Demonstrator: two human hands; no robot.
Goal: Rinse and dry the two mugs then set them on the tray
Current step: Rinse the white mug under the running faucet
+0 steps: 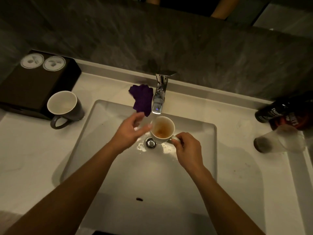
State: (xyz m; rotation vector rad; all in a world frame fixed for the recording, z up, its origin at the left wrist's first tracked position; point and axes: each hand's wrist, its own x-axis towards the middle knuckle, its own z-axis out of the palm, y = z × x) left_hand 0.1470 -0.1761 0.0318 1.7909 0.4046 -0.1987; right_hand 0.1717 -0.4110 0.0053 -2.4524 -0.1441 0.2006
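Note:
A white mug (163, 128) with brown liquid inside hangs over the sink basin (118, 167), just below the chrome faucet (160, 95). My right hand (188, 150) grips its handle. My left hand (130, 131) is beside the mug's left wall, fingers spread, fingertips at its rim. A second mug (65, 107), dark grey outside and white inside, stands upright on the counter at the left. It sits in front of a dark brown tray or box (30, 85). A purple cloth (142, 99) lies at the basin's back edge, left of the faucet.
Two round white discs (43, 61) lie on the dark box. Dark bottles (286, 112) and an overturned clear glass (279, 140) are on the counter at the right. The drain plug (150, 143) sits under the mug. A grey stone wall rises behind.

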